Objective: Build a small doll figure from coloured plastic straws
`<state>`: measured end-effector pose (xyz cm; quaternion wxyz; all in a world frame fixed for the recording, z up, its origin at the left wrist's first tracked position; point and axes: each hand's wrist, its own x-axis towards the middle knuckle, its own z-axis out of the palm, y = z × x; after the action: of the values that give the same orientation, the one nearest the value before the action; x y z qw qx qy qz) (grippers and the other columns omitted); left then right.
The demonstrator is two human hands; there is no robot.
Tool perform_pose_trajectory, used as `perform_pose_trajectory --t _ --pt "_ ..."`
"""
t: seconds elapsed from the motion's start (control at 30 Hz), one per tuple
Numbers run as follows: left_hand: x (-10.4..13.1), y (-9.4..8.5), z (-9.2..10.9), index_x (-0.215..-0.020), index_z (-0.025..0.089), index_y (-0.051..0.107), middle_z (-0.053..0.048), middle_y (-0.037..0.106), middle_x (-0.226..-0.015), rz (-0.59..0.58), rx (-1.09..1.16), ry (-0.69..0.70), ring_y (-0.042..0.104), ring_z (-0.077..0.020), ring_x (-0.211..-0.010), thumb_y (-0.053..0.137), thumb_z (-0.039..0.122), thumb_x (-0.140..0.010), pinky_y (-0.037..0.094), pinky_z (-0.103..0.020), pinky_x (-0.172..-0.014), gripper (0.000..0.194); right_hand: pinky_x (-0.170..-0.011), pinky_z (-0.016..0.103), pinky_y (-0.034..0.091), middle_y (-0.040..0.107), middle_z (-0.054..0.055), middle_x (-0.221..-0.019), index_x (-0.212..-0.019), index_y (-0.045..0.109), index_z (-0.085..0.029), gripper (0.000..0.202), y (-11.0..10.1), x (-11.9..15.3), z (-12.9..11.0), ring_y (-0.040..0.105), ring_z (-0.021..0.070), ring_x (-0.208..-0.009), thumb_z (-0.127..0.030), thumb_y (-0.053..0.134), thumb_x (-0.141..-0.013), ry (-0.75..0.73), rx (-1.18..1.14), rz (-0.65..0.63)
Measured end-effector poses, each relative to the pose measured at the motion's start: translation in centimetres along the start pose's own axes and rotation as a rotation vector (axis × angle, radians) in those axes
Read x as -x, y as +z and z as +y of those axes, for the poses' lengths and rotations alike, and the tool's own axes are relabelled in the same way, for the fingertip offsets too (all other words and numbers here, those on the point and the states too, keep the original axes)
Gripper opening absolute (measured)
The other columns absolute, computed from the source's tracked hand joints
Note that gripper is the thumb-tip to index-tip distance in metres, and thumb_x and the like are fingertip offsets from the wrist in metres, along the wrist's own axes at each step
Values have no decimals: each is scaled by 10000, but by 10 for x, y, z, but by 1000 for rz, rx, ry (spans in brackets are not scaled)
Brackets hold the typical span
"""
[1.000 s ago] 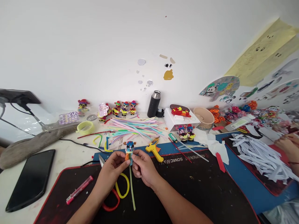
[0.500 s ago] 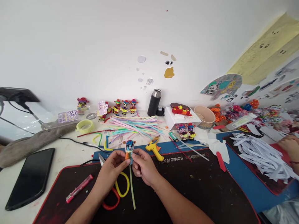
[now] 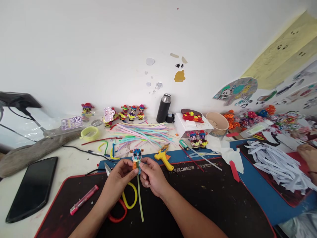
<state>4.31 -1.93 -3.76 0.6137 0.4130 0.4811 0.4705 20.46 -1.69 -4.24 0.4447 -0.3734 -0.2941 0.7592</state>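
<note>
Both my left hand (image 3: 123, 175) and my right hand (image 3: 153, 177) pinch a small pipe-cleaner figure (image 3: 136, 156) between thumb and fingers above the dark mat. Its head is blue with a pale face, and its body shows orange and green-blue. A pale green pipe cleaner (image 3: 140, 201) hangs straight down from the body. Beneath my left wrist lie scissors (image 3: 130, 196) with yellow and red handles, partly hidden by the arm. A yellow glue gun (image 3: 163, 157) rests just beyond my right hand.
Pastel pipe cleaners (image 3: 143, 134) are heaped at the back, with finished figures (image 3: 133, 113) behind them. A black flask (image 3: 163, 108) stands by the wall. To the left lie a phone (image 3: 32, 190) and a pink pen (image 3: 84, 200). White paper strips (image 3: 279, 167) and another person's hand (image 3: 308, 157) are at right.
The figure's head tips very slightly between my fingers. Otherwise my hands stay in place, and the other person's hand at right shifts a little.
</note>
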Motion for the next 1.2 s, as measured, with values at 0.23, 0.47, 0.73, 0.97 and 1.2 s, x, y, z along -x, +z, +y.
perform_pose_trajectory --t 0.23,0.47,0.73,0.97,1.2 --pt "0 0 0 -879 219 640 3 699 -855 4 -2 5 681 -206 -854 935 478 -694 560 -335 -816 434 -364 190 176 482 -129 -495 -1003 547 -225 483 -1 -1 1 318 58 -343 -558 835 -804 0 2 -3" --pt "1 0 1 -880 220 637 -2 700 -864 4 -23 7 685 -214 -871 926 490 -699 568 -350 -826 435 -358 190 170 481 -128 -493 -989 544 -228 475 0 0 1 320 58 -341 -554 836 -804 1 -3 -6" --pt "0 0 0 -883 222 627 -1 699 -863 -7 -31 9 687 -216 -872 917 504 -707 571 -357 -827 441 -359 190 170 479 -128 -491 -998 544 -226 482 0 -1 0 322 59 -343 -551 840 -799 8 -3 -3" --pt "0 0 1 -882 219 631 3 694 -858 -10 -40 9 679 -208 -854 914 503 -710 567 -349 -813 436 -369 192 173 477 -128 -494 -993 544 -227 473 -1 0 1 317 59 -343 -552 832 -806 9 -1 1" --pt "2 3 5 -867 222 637 1 688 -847 6 -29 2 681 -213 -848 920 503 -699 574 -348 -809 433 -371 186 171 476 -126 -497 -996 552 -221 485 1 0 0 322 55 -349 -561 835 -799 11 1 13"
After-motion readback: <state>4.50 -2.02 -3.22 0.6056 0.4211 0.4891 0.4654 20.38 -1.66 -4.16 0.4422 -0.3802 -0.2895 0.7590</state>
